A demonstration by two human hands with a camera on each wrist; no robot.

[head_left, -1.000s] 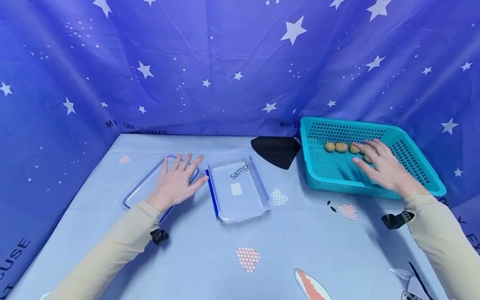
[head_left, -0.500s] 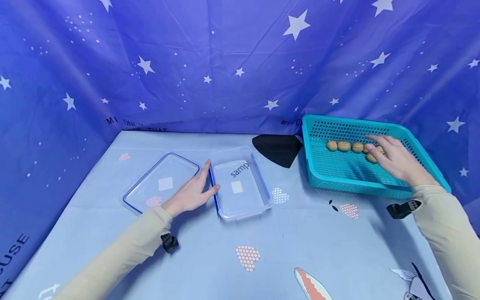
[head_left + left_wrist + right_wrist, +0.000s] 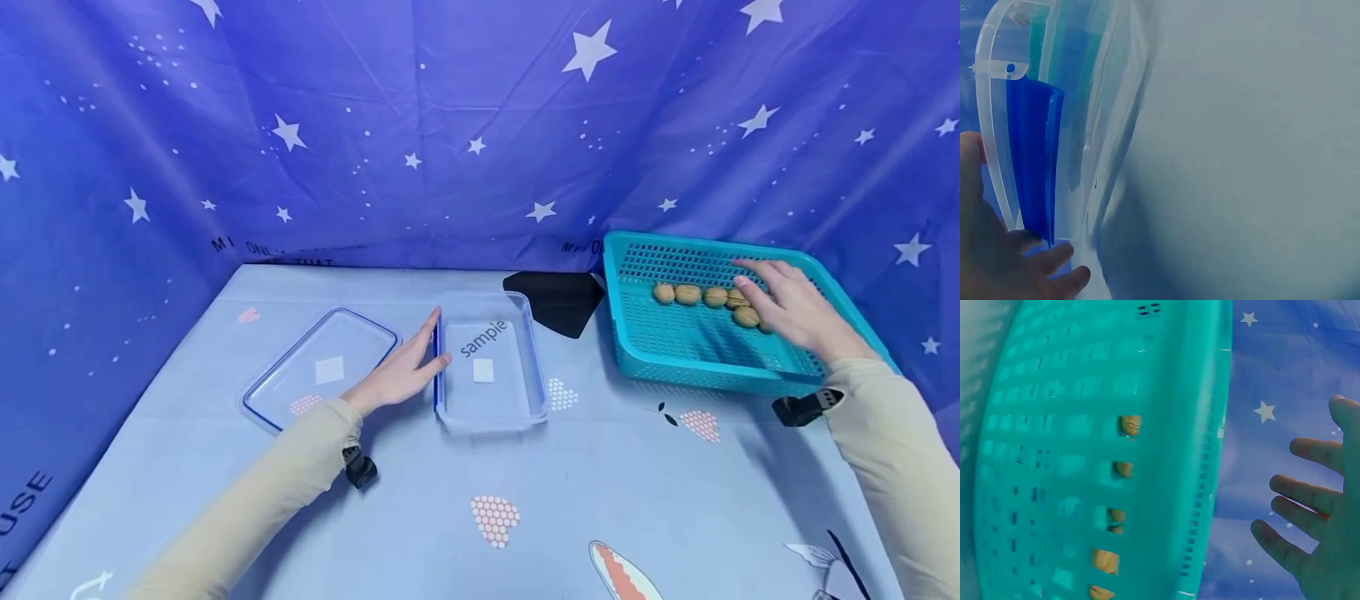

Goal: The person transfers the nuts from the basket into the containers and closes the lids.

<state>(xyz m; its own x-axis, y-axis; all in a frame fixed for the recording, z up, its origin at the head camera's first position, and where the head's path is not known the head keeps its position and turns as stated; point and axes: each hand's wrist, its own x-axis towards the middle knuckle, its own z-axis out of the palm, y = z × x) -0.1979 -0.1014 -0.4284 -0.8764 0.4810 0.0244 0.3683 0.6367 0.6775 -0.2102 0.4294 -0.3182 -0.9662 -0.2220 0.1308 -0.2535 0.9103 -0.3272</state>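
Two hands, both flat-fingered: left point(image 3: 397, 377) against clear container point(image 3: 491, 414), right point(image 3: 795, 312) over walnuts point(image 3: 708, 296) in teal basket point(image 3: 697, 372).

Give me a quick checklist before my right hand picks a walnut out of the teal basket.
1. Right hand free to grasp: ok, fingers straight, holding nothing.
2. Walnuts reachable: ok, a row lies in the teal basket beside the fingertips.
3. Clear container uncovered: ok, its lid lies flat on the table to its left.
4. Container steadied: ok, left hand touches its left edge.
5. Container free of contents: ok, only a white label and the word "sample" show.
6. Walnut count: cannot tell, the hand hides some.
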